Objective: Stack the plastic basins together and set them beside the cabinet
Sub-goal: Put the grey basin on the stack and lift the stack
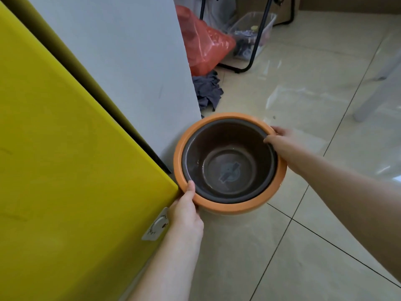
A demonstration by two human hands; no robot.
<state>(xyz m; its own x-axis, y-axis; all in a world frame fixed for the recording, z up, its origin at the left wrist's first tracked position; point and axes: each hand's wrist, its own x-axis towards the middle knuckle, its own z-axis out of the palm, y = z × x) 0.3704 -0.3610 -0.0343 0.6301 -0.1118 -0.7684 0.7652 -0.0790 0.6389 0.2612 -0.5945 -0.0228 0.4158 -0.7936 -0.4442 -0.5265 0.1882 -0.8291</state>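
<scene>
A dark brown round plastic basin [227, 166] sits inside a bigger orange round plastic basin [219, 204]. The left hand [186, 210] holds the orange rim at the near side, with its thumb on top of the rim. The right hand [286, 144] holds the far right rim, its fingers [270, 139] curled over the edge. The stacked basins are low over the tiled floor [303, 246], right beside the yellow cabinet [65, 159] and its white side panel [130, 61].

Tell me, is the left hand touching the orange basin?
Touching. The head view shows the left hand gripping the orange basin at its near rim, thumb on top.
</scene>
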